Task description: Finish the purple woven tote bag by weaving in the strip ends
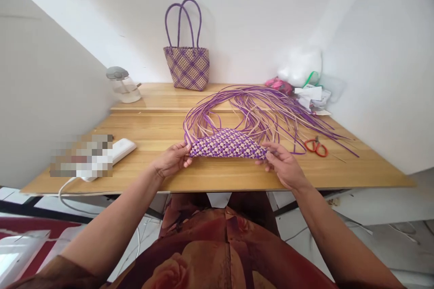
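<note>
A purple and beige woven piece (pixel 230 144) is held up just above the front of the table, its surface bulging at the top. My left hand (pixel 174 158) pinches its left end between thumb and fingers. At the right end, my right hand (pixel 283 162) grips the edge with the thumb on the near side. Long loose purple and beige strands (pixel 244 99) run from the far side of the weave, arch back and sweep to the right across the table. Some fingertips of both hands are hidden behind the weave.
Red-handled scissors (pixel 316 146) lie right of the strands. A finished woven handbag (pixel 188 67) stands against the wall. A glass jug (pixel 125 86) is at the back left, a white power strip (pixel 113 158) at the left. Plastic bags and papers (pixel 308 95) fill the back right corner of the wooden table (pixel 217 180).
</note>
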Demonstrator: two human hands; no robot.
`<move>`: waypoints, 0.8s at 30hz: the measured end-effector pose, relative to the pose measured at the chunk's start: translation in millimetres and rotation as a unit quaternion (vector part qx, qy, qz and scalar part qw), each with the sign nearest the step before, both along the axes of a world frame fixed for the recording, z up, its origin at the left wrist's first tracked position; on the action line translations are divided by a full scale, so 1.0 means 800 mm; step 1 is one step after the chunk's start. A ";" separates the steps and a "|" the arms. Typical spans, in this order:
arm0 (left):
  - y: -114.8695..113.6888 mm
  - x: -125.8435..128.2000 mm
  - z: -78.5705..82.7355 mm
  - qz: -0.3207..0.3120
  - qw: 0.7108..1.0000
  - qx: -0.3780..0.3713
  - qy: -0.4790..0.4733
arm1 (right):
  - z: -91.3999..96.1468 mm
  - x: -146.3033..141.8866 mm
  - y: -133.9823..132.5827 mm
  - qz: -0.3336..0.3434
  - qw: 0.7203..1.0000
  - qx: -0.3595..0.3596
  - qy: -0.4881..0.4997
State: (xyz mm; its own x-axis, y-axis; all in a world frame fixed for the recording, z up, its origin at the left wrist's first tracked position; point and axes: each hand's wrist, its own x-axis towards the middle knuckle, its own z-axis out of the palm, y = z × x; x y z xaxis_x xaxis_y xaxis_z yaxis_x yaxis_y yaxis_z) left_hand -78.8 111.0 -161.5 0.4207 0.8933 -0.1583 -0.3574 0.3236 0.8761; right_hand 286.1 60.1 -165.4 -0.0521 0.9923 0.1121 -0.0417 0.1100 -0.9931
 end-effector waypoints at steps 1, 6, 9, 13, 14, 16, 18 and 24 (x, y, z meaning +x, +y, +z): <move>0.005 0.004 -0.001 -0.001 1.000 0.005 -0.007 | 0.001 0.003 0.008 0.007 1.000 -0.004 0.022; 0.021 0.014 -0.006 0.030 0.999 0.008 -0.016 | -0.001 0.009 0.040 0.060 0.995 -0.051 0.065; 0.018 0.015 -0.009 0.058 0.998 0.010 -0.024 | -0.004 0.008 0.045 0.076 0.994 -0.062 0.052; 0.017 0.014 -0.012 0.023 0.999 0.035 -0.034 | -0.003 0.010 0.045 0.082 0.993 -0.063 0.049; 0.018 0.013 -0.012 0.009 0.999 0.036 -0.033 | -0.001 0.012 0.046 0.086 0.993 -0.065 0.054; 0.022 0.010 -0.013 -0.013 0.999 0.030 -0.031 | 0.001 0.015 0.050 0.105 0.989 -0.076 0.065; 0.027 0.008 -0.015 -0.029 0.999 0.025 -0.028 | 0.003 0.018 0.058 0.134 0.985 -0.088 0.066; 0.043 0.002 -0.015 -0.028 0.999 0.020 -0.013 | 0.004 0.014 0.086 0.143 0.985 -0.089 0.046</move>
State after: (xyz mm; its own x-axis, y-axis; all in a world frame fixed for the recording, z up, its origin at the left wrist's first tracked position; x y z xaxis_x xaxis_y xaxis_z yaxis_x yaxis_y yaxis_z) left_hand -76.8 145.2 -173.3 0.4739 0.8735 -0.1116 -0.3631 0.3093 0.8789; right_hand 297.2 129.3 -162.1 -0.3294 0.9432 -0.0445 -0.1372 -0.0945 -0.9860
